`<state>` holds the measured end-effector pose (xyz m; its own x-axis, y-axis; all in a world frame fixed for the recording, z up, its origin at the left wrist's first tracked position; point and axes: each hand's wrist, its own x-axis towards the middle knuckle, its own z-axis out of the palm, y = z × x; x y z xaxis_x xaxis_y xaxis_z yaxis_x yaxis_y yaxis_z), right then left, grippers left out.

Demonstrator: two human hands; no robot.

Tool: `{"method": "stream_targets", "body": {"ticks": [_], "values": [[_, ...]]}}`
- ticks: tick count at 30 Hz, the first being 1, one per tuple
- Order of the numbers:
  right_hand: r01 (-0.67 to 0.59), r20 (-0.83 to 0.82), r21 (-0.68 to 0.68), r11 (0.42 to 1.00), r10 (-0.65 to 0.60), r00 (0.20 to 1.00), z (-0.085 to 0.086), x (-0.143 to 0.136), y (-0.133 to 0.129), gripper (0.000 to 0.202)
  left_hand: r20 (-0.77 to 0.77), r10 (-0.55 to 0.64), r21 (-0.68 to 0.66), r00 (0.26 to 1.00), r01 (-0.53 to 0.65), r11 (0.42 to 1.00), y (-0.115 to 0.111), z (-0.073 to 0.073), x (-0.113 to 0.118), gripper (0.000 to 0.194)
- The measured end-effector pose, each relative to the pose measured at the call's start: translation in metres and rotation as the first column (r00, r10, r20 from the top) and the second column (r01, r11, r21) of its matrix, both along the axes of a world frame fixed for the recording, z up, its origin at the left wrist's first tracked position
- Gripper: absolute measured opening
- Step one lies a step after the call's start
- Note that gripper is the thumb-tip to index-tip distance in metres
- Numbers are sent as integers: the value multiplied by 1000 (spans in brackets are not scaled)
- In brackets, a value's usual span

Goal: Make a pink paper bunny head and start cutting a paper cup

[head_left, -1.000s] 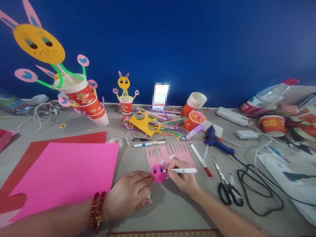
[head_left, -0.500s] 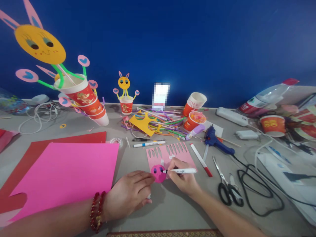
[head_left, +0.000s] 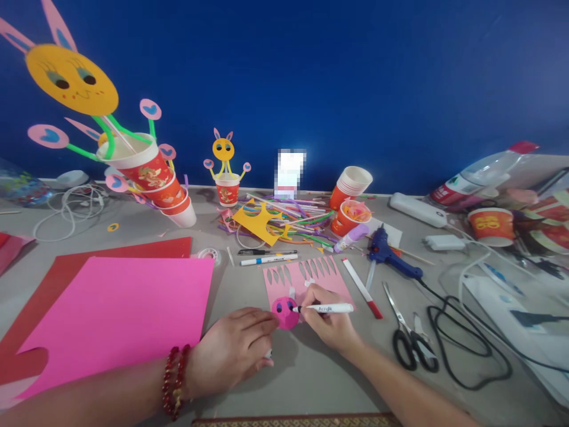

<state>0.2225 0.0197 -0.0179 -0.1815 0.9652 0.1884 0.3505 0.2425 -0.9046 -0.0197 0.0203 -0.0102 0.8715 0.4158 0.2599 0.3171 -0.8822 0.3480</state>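
Note:
A small bright pink paper circle [head_left: 285, 319] with two dark eyes drawn on it lies over the lower edge of a light pink sheet with leaf-shaped cut-outs [head_left: 329, 274]. The fingertips of my left hand [head_left: 242, 339] press on the circle's left edge, the fingers closed together. Something small and pale shows by that thumb; I cannot make out what it is. Pinched in my right hand [head_left: 326, 320] is a white acrylic marker [head_left: 335, 308], its black tip at the right eye of the circle.
Large pink card [head_left: 133, 302] covers the left. Scissors [head_left: 406, 332], a red-capped marker [head_left: 362, 289] and a blue glue gun [head_left: 393, 255] lie to the right. Behind are a blue-ended marker [head_left: 268, 260], yellow scrap [head_left: 258, 220], paper cups [head_left: 349, 187] and a bunny-faced cup figure [head_left: 226, 190].

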Motion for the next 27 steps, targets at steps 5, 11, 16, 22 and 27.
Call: {"method": "stream_targets", "body": {"ticks": [5, 11, 16, 22, 27], "values": [[0, -13, -2, 1000, 0, 1000, 2, 0, -1, 17, -18, -1, -11, 1000, 0, 1000, 0, 0, 0, 17], [66, -30, 39, 997, -64, 997, 4, -1, 0, 18, -15, -2, -10, 1000, 2, 1000, -1, 2, -1, 16], [45, -29, 28, 999, -44, 999, 3, -1, 0, 18, -10, -4, -5, 1000, 4, 1000, 0, 3, 0, 17], [36, -24, 10, 999, -36, 999, 2, 0, -1, 17, -9, -1, 8, 1000, 2, 1000, 0, 3, 1, 17], [54, -32, 26, 998, -53, 998, 2, 0, -1, 18, 2, 0, 8, 1000, 0, 1000, 0, 1, 0, 17]]}}
